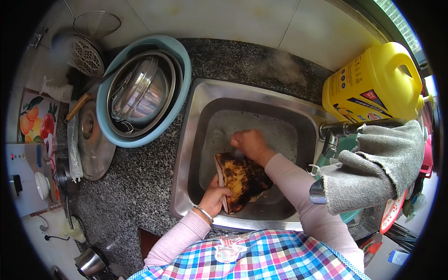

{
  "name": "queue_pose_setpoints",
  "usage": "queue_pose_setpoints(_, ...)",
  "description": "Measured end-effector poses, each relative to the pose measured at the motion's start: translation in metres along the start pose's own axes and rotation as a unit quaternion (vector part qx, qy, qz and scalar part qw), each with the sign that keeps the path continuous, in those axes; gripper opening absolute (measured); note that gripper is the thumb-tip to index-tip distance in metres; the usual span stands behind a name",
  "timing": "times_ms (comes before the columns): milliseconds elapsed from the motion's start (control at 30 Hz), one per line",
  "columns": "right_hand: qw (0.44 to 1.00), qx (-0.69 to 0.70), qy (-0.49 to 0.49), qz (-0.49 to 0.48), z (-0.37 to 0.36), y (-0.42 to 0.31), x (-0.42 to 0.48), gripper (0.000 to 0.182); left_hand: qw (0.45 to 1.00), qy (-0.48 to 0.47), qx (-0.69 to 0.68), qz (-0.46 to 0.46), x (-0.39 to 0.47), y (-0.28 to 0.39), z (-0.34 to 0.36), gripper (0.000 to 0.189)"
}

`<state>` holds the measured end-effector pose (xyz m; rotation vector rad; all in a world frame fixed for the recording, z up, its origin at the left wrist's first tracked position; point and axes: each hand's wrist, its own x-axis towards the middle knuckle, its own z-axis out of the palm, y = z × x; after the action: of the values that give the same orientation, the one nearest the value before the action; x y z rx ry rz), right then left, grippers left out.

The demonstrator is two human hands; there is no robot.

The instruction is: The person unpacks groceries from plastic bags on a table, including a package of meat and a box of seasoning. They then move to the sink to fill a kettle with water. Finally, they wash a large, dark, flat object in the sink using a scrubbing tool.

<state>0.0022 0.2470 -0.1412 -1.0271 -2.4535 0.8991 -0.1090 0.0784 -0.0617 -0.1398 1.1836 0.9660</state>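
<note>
Over a stainless steel sink with shallow water in it, my left hand grips the near left edge of a thick slab, charred black and yellow-brown on top with a pale side, which looks like singed meat with skin. My right hand is curled at the slab's upper edge. Something small and blurred shows beneath its fingers; I cannot tell what it is. Part of the slab's right side lies under my right forearm.
Left of the sink, a light blue basin holds metal bowls, beside a round metal lid. A grey cloth hangs over the faucet at the right. Behind it stands a large yellow jug. A perforated ladle is at the upper left.
</note>
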Motion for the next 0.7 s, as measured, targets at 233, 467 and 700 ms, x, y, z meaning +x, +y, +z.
queue_pose_setpoints(233, 0.994, -0.076, 0.021, -0.074, 0.01, -0.018, 0.005, 0.016, 0.999, -0.014, -0.02, -0.03, 0.002, 0.003, 0.0, 0.082)
queue_pose_setpoints(467, 0.996, -0.049, 0.06, -0.045, 0.001, -0.008, 0.005, 0.033, 0.999, -0.036, 0.008, -0.01, 0.0, 0.001, 0.003, 0.082)
queue_pose_setpoints(700, 0.999, -0.022, 0.048, 0.008, 0.015, -0.023, -0.006, 0.045, 0.999, 0.014, -0.033, -0.034, 0.001, 0.003, 0.017, 0.053)
